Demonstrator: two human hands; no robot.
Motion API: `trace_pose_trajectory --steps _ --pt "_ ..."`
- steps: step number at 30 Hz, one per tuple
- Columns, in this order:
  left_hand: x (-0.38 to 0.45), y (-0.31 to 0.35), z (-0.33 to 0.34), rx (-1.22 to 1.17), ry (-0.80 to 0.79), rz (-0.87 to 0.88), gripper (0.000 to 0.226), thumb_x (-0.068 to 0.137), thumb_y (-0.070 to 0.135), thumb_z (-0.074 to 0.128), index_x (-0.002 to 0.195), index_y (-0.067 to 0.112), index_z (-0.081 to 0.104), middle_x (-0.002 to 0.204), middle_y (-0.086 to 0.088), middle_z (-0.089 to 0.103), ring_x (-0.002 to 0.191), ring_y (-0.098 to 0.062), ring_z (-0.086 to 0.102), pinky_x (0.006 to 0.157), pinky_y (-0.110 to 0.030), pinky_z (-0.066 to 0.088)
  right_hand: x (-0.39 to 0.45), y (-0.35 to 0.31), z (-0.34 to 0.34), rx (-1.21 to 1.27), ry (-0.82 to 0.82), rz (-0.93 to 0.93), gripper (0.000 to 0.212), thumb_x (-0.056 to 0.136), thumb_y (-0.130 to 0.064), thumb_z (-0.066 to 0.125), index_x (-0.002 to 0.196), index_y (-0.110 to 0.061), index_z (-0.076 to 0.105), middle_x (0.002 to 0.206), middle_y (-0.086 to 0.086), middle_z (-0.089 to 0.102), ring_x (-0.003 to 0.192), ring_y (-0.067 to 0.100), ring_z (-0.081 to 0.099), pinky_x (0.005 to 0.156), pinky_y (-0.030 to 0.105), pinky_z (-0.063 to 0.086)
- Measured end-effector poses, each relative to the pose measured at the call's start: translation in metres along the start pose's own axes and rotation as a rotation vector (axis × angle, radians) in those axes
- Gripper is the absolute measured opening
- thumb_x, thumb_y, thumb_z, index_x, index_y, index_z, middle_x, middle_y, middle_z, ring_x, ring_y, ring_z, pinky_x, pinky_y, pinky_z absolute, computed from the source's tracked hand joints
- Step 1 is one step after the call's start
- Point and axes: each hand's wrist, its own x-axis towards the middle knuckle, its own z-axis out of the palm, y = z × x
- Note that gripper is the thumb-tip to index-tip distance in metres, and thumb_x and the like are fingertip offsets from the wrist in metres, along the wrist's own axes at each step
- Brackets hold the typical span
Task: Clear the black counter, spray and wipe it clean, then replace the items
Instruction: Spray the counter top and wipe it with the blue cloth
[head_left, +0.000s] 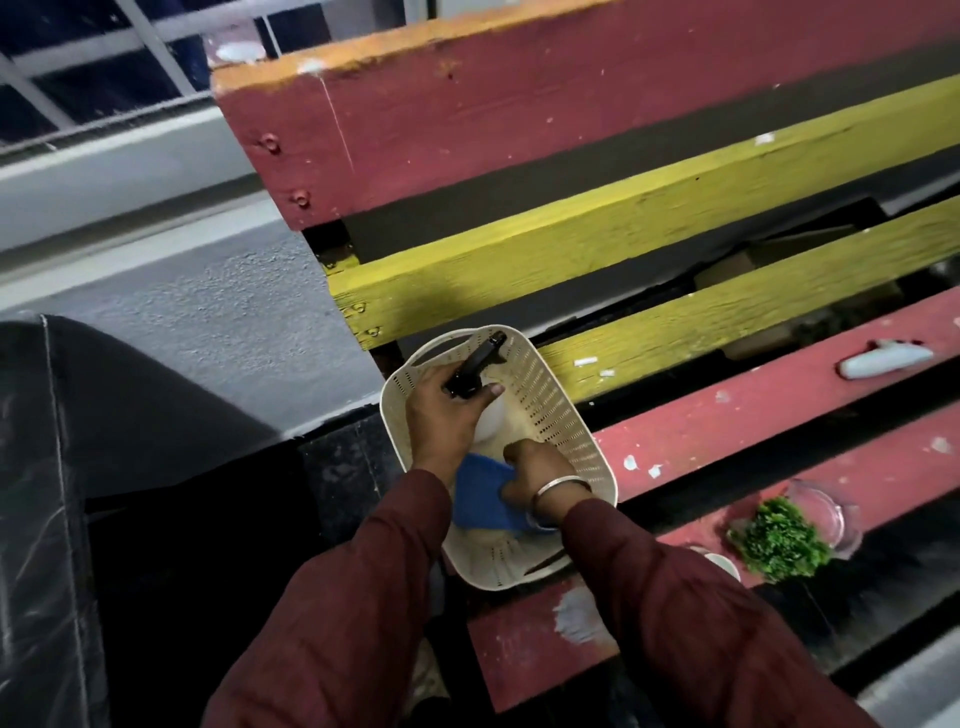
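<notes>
A cream perforated basket (556, 410) rests on the end of a slatted wooden bench. Inside it, my left hand (441, 410) grips a spray bottle (478, 364) with a black trigger head and a pale body. My right hand (535, 470), with a metal bangle on the wrist, is closed on a blue cloth (480, 496) lying in the basket. The black counter (171, 519) lies to the lower left, dark and glossy.
The bench (597, 249) has red and yellow slats with gaps between them. On its red slats lie a white bottle-like item (883, 359), a small green plant (782, 538) by a glass dish (826, 512), and a white cup rim (724, 562). A grey ledge and window bars run behind.
</notes>
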Motion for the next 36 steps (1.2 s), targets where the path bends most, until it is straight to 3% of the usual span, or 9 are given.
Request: trace_pose_trajectory --steps 3,7,14,19,21,24,27,30,36 --pt "-0.007 0.029 -0.018 0.005 -0.013 0.017 0.042 0.074 0.024 0.09 0.111 0.012 0.073 0.098 0.001 0.072 0.087 -0.012 0.066 0.068 -0.006 0.044 -0.022 -0.014 -0.019 0.071 0.051 -0.018 0.013 0.073 -0.012 0.058 0.085 -0.018 0.055 0.099 0.016 0.066 0.093 0.034 0.062 0.068 0.03 0.043" --pt "-0.02 0.069 -0.055 -0.033 0.005 0.027 0.035 0.077 0.025 0.087 0.108 0.019 0.071 0.099 -0.001 0.073 0.093 -0.019 0.068 0.077 -0.028 0.052 -0.054 -0.038 -0.053 0.111 0.07 -0.041 0.029 0.076 -0.009 0.056 0.104 -0.012 0.067 0.104 0.02 0.068 0.098 0.036 0.064 0.077 0.034 0.048" --pt "-0.066 0.142 -0.154 -0.155 0.185 0.039 0.034 0.075 0.021 0.088 0.094 0.023 0.061 0.083 0.008 0.068 0.076 -0.007 0.061 0.067 -0.016 0.047 -0.13 -0.091 -0.118 0.215 0.152 -0.063 0.025 0.08 -0.005 0.05 0.095 -0.006 0.07 0.101 0.025 0.067 0.097 0.039 0.062 0.076 0.034 0.047" --pt "-0.095 0.188 -0.245 -0.312 0.423 0.052 0.031 0.071 0.019 0.091 0.089 0.013 0.066 0.077 0.004 0.068 0.069 -0.009 0.06 0.068 -0.023 0.051 -0.169 -0.143 -0.14 0.34 0.173 -0.148 0.043 0.066 -0.023 0.043 0.096 -0.014 0.073 0.095 0.018 0.07 0.095 0.032 0.065 0.076 0.032 0.049" --pt "-0.106 0.203 -0.281 -0.421 0.492 0.066 0.024 0.073 0.013 0.09 0.085 0.01 0.069 0.072 0.004 0.066 0.064 -0.005 0.057 0.064 -0.02 0.049 -0.189 -0.168 -0.148 0.389 0.185 -0.129 0.032 0.077 -0.017 0.047 0.095 -0.008 0.071 0.096 0.022 0.068 0.09 0.03 0.064 0.071 0.033 0.045" --pt "-0.129 0.219 -0.34 -0.497 0.595 0.113 0.017 0.079 0.01 0.085 0.086 0.005 0.071 0.071 0.003 0.066 0.059 0.0 0.056 0.063 -0.018 0.049 -0.224 -0.216 -0.159 0.714 0.11 -0.091 0.021 0.088 -0.007 0.052 0.102 -0.006 0.067 0.101 0.021 0.064 0.088 0.023 0.06 0.076 0.034 0.046" --pt "-0.151 0.221 -0.396 -0.513 0.669 0.131 0.015 0.082 0.012 0.083 0.089 0.009 0.071 0.077 0.002 0.067 0.064 -0.001 0.059 0.067 -0.018 0.05 -0.252 -0.257 -0.151 0.976 0.038 -0.106 0.004 0.079 -0.002 0.064 0.082 -0.004 0.061 0.069 0.009 0.06 0.056 0.021 0.057 0.05 0.024 0.044" --pt "-0.176 0.212 -0.447 -0.504 0.731 0.134 0.021 0.081 0.013 0.082 0.092 0.018 0.066 0.081 0.005 0.067 0.069 -0.004 0.06 0.067 -0.019 0.051 -0.28 -0.291 -0.132 1.083 -0.076 -0.168 0.015 0.079 0.006 0.068 0.073 -0.003 0.058 0.048 0.003 0.06 0.037 0.014 0.057 0.036 0.016 0.04" --pt "-0.233 0.16 -0.531 -0.642 0.697 -0.093 0.01 0.086 0.012 0.067 0.089 0.02 0.073 0.076 0.007 0.067 0.061 -0.011 0.059 0.061 -0.026 0.05 -0.326 -0.36 -0.078 1.101 -0.18 -0.228 0.019 0.075 -0.005 0.076 0.087 -0.003 0.061 0.079 0.012 0.063 0.066 0.027 0.06 0.053 0.03 0.048"
